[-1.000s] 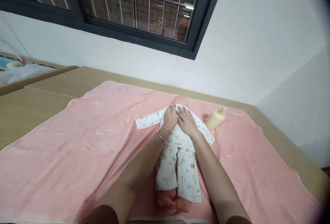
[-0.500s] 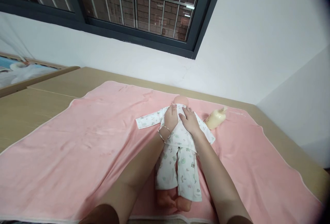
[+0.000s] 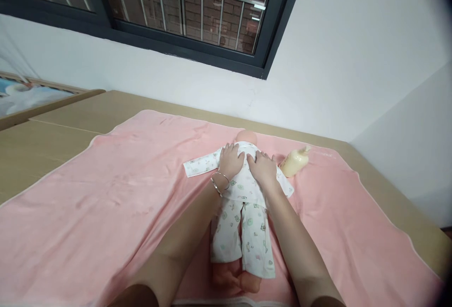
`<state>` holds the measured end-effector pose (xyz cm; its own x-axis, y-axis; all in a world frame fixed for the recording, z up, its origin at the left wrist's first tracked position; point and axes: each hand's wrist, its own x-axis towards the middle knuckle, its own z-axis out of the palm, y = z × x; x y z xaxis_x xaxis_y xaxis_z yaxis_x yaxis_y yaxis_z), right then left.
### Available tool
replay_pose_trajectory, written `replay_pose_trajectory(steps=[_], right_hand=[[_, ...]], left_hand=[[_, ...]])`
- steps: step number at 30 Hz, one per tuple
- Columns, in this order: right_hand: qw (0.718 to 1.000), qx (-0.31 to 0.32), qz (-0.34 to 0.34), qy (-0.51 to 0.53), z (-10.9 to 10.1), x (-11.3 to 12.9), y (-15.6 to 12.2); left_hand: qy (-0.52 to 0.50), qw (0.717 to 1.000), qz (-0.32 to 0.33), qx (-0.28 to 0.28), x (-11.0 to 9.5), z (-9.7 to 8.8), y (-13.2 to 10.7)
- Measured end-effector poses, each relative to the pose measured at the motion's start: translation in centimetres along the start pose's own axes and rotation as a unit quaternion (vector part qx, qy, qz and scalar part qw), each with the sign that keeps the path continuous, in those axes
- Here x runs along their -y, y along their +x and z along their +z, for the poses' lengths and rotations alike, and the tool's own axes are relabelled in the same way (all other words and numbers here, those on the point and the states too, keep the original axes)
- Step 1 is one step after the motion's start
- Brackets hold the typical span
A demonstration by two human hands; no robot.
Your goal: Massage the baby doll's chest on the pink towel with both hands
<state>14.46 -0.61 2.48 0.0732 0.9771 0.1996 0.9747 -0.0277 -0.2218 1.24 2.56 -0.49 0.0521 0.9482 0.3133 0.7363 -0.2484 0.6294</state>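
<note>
A baby doll (image 3: 243, 231) in white printed pyjamas lies on its back on a pink blanket (image 3: 116, 203), head away from me, bare feet toward me. My left hand (image 3: 231, 160), with bangles on the wrist, lies flat on the left side of the doll's chest, fingers spread. My right hand (image 3: 263, 165) lies flat on the right side of the chest, fingers spread. Both hands press the pyjama top and hold nothing. An empty sleeve (image 3: 199, 165) of the top stretches out to the left.
A cream bottle (image 3: 294, 162) lies on the blanket just right of the doll. The blanket covers a wooden surface (image 3: 52, 133) set against a white wall under a barred window (image 3: 183, 5). A framed picture (image 3: 31, 97) lies at far left.
Both hands slid apart from the middle of the doll's chest toward its shoulders, fingers spreading flat on the top. The doll and bottle stayed put.
</note>
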Motion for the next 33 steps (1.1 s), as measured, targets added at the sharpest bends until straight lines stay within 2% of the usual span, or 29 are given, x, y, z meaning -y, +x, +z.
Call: replay_pose_trajectory(steps=[8,14,17,21,24,26,30,33], right_hand=[[0.995,0.051,-0.002,0.081,1.2,-2.2,1.7],[0.996,0.047,-0.01,0.08,1.0,-2.0,1.3],[0.997,0.045,-0.025,0.058,0.5,-1.5,1.0],[0.998,0.027,-0.051,0.022,-0.5,-0.2,0.3],[0.999,0.026,-0.038,-0.024,-1.4,0.8,-0.5],[0.998,0.03,-0.027,-0.044,-1.7,1.2,-0.8],[0.999,0.035,-0.03,-0.021,-1.2,0.3,-0.2],[0.998,0.033,-0.051,0.023,0.1,-1.5,0.8]], left_hand=[[-0.016,0.995,0.097,0.035,0.8,-0.3,0.6],[-0.003,0.997,0.067,0.034,0.5,-0.2,0.7],[0.008,0.997,0.072,0.035,0.4,-0.3,0.6],[0.026,0.995,0.097,-0.008,0.2,-0.3,0.0],[0.051,0.992,0.112,-0.039,-0.3,-0.4,-0.6],[0.068,0.991,0.1,-0.048,-0.6,-0.5,-0.8],[0.069,0.994,0.067,-0.051,-0.4,-0.6,-0.5],[0.056,0.994,0.095,-0.005,0.4,-0.7,0.2]])
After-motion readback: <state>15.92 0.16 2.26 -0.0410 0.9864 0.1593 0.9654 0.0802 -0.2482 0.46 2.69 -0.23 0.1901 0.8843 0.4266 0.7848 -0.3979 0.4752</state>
